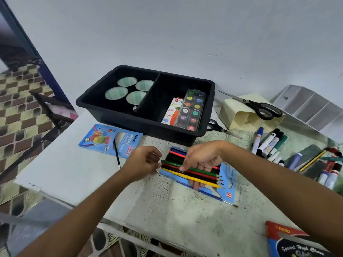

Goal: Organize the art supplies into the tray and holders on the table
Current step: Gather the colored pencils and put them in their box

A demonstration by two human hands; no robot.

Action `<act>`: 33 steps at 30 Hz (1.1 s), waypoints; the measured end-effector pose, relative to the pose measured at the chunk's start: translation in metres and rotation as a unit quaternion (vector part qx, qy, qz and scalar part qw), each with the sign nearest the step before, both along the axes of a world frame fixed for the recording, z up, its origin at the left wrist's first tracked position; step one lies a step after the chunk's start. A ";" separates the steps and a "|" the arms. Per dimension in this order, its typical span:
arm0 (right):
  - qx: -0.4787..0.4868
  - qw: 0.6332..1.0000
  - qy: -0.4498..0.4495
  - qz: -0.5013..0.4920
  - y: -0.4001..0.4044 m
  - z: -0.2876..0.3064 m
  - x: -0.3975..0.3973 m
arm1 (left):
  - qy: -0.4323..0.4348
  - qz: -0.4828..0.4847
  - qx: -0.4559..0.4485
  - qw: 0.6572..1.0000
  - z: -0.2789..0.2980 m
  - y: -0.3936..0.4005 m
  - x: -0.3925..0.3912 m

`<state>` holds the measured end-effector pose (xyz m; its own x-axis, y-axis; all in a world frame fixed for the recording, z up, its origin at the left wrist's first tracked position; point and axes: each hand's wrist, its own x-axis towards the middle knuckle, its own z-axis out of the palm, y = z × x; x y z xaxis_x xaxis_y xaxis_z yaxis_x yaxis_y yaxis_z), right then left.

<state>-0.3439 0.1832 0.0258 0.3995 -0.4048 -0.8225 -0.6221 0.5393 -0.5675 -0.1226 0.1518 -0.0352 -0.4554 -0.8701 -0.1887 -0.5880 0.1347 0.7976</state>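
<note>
Coloured pencils [193, 173] gripped by right hand [201, 160] (left hand [143, 161] steadying ends).

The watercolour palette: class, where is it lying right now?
In the head view, the watercolour palette lies in the right compartment of the black tray, beside a carrot-print box, with scissors further to the right.

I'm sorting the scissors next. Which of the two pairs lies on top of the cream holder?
The black-handled scissors lying across the tipped-over cream holder; the other pair lies on the table beside the black tray.
</note>
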 end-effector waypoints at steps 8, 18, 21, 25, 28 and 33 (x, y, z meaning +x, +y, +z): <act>-0.083 0.991 0.104 -0.026 0.004 0.004 0.008 | -0.178 -0.261 -0.465 0.827 -0.014 0.029 0.004; -0.184 0.960 0.211 0.016 0.011 -0.001 0.008 | -0.286 -0.320 -0.397 0.811 -0.031 0.032 0.007; -0.226 0.949 0.214 0.047 0.016 0.004 -0.005 | -0.288 -0.319 -0.397 0.811 -0.026 0.034 0.005; -0.316 0.928 0.190 0.058 0.027 0.006 -0.033 | -0.272 -0.304 -0.438 0.801 -0.015 0.040 -0.007; -0.336 0.924 0.180 0.041 0.034 -0.002 -0.050 | -0.229 -0.322 -0.468 0.791 -0.014 0.052 -0.029; -0.334 0.935 0.095 -0.074 0.051 -0.021 -0.069 | -0.234 -0.346 -0.431 0.800 -0.023 0.069 -0.055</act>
<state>-0.4124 0.2344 0.0052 0.1705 -0.8927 -0.4172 -0.6929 0.1924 -0.6949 -0.1772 0.2204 -0.0579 -0.9394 -0.3383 0.0550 -0.3411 0.9386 -0.0526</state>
